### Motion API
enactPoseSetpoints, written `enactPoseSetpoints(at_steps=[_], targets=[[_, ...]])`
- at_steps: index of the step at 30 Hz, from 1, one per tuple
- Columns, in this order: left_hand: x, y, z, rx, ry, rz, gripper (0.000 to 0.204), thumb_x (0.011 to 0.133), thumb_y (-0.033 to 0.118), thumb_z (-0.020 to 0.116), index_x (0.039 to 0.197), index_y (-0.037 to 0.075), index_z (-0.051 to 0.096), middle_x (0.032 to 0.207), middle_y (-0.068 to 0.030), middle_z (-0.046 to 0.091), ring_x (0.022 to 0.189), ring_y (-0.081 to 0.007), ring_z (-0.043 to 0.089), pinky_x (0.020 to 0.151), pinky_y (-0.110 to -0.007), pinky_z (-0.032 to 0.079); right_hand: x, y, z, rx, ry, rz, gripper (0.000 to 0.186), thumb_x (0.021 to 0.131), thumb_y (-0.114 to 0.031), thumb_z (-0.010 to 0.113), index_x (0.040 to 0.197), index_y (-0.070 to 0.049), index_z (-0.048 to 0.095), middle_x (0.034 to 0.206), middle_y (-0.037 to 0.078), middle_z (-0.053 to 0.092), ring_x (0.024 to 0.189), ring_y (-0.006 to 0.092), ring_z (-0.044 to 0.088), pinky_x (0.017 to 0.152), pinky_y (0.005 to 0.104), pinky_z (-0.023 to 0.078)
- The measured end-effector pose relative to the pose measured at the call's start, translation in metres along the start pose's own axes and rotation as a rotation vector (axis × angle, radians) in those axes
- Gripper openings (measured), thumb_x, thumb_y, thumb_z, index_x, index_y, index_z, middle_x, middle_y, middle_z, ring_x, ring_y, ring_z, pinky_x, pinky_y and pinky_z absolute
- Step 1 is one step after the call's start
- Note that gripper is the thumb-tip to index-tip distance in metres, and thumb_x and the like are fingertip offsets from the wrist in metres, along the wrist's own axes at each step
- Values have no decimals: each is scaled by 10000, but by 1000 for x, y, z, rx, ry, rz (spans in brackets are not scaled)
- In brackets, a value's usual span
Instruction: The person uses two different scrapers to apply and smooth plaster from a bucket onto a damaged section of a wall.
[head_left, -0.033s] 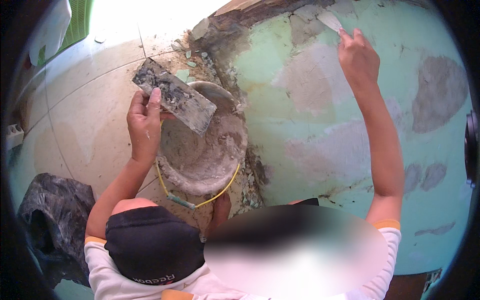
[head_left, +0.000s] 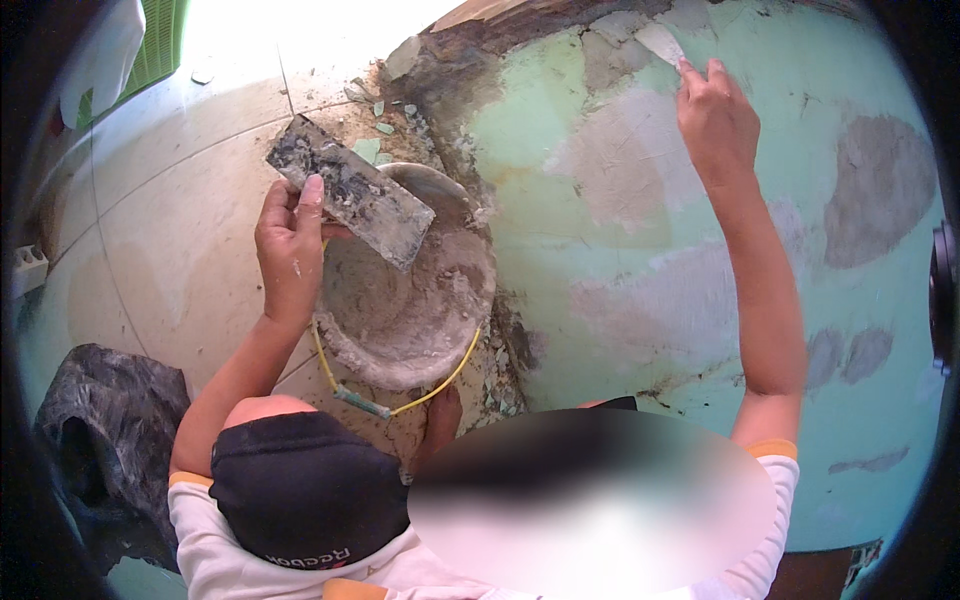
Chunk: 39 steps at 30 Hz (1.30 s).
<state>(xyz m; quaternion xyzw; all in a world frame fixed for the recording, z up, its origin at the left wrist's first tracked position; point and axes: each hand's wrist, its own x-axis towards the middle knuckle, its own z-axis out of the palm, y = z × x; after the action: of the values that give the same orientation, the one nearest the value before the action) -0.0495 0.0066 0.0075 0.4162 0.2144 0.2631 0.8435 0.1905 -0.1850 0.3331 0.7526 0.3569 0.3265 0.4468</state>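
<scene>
My left hand [head_left: 290, 250] grips a flat rectangular trowel [head_left: 350, 190] smeared with grey plaster, holding it over a round plaster-crusted bucket [head_left: 470, 300] on the floor. My right hand [head_left: 715, 120] is raised to the upper part of the green wall [head_left: 540, 120] and holds a small putty knife [head_left: 660, 42], its pale blade lying against the wall. Grey and whitish filler patches [head_left: 880, 190] spot the wall around and below that hand.
The bucket has a yellow wire handle [head_left: 400, 405] hanging toward my knee. Paint chips and rubble [head_left: 370, 130] lie along the broken wall base. Pale floor tiles [head_left: 170, 200] spread to the left, with a crumpled black bag [head_left: 100, 420] at the lower left.
</scene>
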Motion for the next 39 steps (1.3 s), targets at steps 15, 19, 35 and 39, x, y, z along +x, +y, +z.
enactPoseSetpoints(at_steps=[15,19,35,39], targets=[[1,2,2,27,13,-23,206,1069,231,570,1020,32,588,909,-49,660,759,-113,678,632,-268,600,-15,0,43,-23,-40,-54,384,940,-99,580,1307,-166,668,1228,88,652,979,265,689,780,388,614],[1,-2,0,20,5,-24,210,1068,236,572,1017,33,588,922,-53,667,768,-113,680,633,-268,600,-24,18,37,-47,-29,-33,364,951,-120,587,1297,-175,685,1225,95,658,992,257,702,756,382,616],[2,-3,0,9,-16,-17,207,1064,219,577,1044,15,604,930,-63,679,773,-116,683,637,-272,602,2,-32,61,126,91,-44,327,924,-131,623,1237,-152,716,1101,117,663,879,285,697,745,412,612],[1,-1,0,13,3,-26,199,1065,212,575,1045,16,606,928,-60,678,772,-112,681,634,-271,603,-20,-11,46,113,-9,-20,337,926,-140,619,1250,-148,713,1113,132,666,872,302,698,752,426,610]])
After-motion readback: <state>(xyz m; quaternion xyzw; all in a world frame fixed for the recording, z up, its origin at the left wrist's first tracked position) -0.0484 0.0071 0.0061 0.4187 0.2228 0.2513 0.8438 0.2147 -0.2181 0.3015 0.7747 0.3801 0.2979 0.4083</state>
